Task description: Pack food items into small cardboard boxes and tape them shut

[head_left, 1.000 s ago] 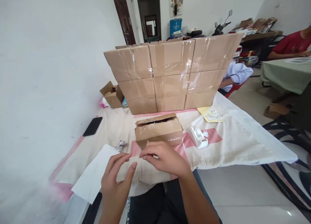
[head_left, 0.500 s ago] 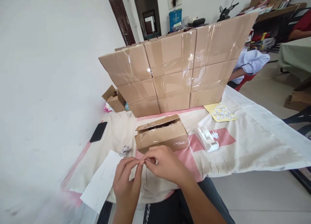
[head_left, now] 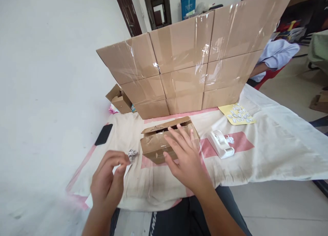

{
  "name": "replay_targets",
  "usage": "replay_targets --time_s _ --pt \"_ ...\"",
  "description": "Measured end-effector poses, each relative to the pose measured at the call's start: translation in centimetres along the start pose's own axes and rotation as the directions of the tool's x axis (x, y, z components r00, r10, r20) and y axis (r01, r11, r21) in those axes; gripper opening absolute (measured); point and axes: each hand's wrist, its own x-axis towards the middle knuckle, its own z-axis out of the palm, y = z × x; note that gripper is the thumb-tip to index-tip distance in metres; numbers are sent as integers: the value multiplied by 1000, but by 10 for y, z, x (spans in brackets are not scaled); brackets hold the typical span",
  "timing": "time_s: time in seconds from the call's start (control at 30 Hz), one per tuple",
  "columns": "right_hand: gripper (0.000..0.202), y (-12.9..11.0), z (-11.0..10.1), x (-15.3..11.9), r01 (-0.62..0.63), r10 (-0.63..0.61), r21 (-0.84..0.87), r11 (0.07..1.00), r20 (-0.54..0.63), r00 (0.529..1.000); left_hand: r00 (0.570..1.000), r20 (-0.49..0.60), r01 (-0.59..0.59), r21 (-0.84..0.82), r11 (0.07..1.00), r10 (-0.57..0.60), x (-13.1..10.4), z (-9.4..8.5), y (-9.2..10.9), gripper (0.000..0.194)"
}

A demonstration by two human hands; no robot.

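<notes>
My left hand [head_left: 109, 176] is at the left, over a sheet of white paper [head_left: 88, 201] that it mostly covers. Its thumb and forefinger are pinched together, and whatever is between them is too small or hidden to make out. Just past those fingertips lies a small crumpled silvery scrap [head_left: 132, 155]. My right hand [head_left: 185, 157] has its fingers spread in front of a small cardboard box [head_left: 159, 143], overlapping its right half; whether they touch I cannot tell. A gap shows along the box's top flap.
A white tape dispenser [head_left: 220, 144] stands to the right, with a yellow card [head_left: 237, 114] of small pale pieces behind it. A black phone [head_left: 104, 134] lies left. Taped cardboard boxes [head_left: 184, 65] form a wall at the back; a person's sleeve [head_left: 280, 55] shows beyond.
My hands, fingertips together before, have parted. The left has moved left, still pinched; the right has opened and moved right and forward to the small box. The view has shifted slightly.
</notes>
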Motion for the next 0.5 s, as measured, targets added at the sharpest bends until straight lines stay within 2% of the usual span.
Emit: replay_targets --time_s 0.07,0.13,0.2,0.27,0.4,0.5 --pt "47 0 7 2 -2 12 -138 990 70 997 970 238 55 -32 998 -46 21 -5 -17 35" --pt "50 -1 12 5 -23 43 -210 977 94 995 879 463 150 -40 988 -115 39 -5 -30 45" --pt "52 -2 15 12 -50 72 -240 969 84 994 789 595 213 -32 976 -153 52 -1 -39 49" --pt "53 -2 15 20 -81 102 -256 963 68 992 754 635 247 -41 968 -166 58 5 -44 52" --pt "46 4 18 27 -124 152 -266 956 88 984 773 593 343 -87 935 -228 61 15 -51 60" --pt "44 8 20 23 -117 144 -258 959 89 986 756 590 389 -59 919 -282 64 20 -57 63"
